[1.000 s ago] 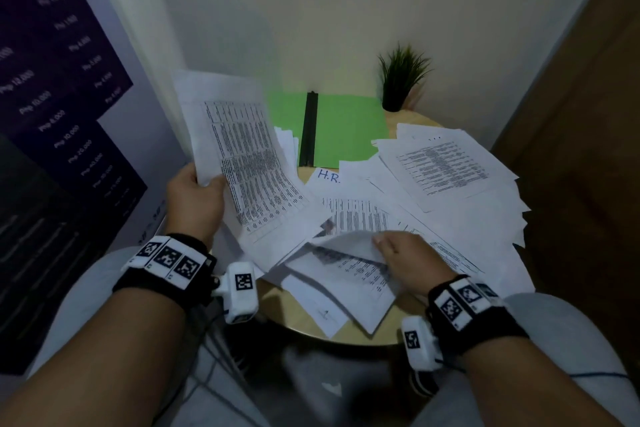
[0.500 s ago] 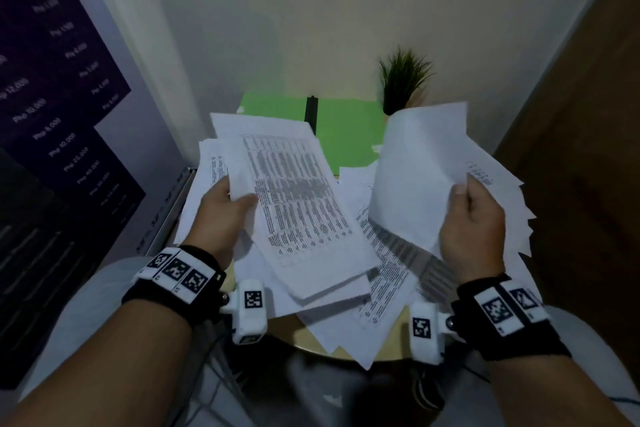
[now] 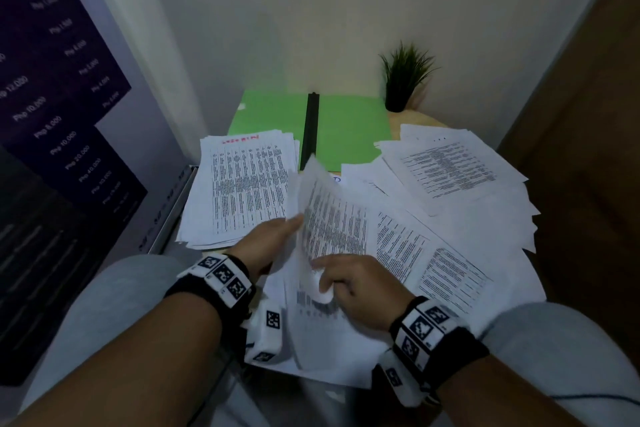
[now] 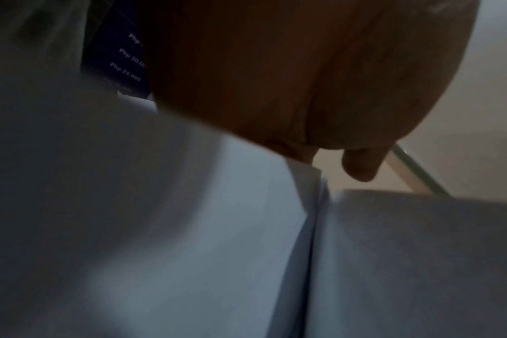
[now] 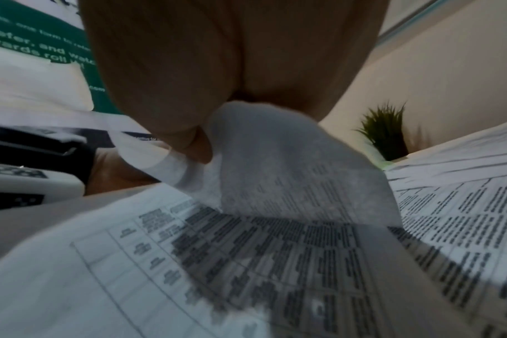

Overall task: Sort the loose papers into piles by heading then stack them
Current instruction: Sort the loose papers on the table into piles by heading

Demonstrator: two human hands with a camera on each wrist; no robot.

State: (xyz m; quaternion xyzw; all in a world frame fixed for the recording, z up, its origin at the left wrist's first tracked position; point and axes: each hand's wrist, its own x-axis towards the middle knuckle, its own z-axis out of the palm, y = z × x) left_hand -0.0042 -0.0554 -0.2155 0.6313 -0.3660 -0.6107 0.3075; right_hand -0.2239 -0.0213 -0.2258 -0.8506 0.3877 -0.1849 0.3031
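White printed sheets cover the small round table [image 3: 420, 118]. A squared pile with a red heading [image 3: 246, 184] lies at the left. Another pile [image 3: 446, 166] sits at the back right. Loose sheets [image 3: 433, 263] fan across the front. My right hand [image 3: 332, 279] pinches the near corner of one printed sheet [image 3: 329, 218] and curls it upward. The right wrist view shows the thumb [image 5: 197, 146] on that sheet [image 5: 275, 164]. My left hand [image 3: 287, 229] reaches flat to the sheet's left edge, fingers straight. In the left wrist view the hand [image 4: 304, 91] hovers over blurred paper [image 4: 217, 228].
An open green folder [image 3: 346, 128] with a black spine lies at the back of the table. A small potted plant [image 3: 403, 80] stands at the back right by the wall. A dark poster [image 3: 52, 114] and a metal frame [image 3: 169, 211] are on the left. My knees are below the table edge.
The stack my left hand held now lies at the left of the table. The sheet my right hand raised is down. Both hands have dropped to the front sheets, and the right one lifts another.
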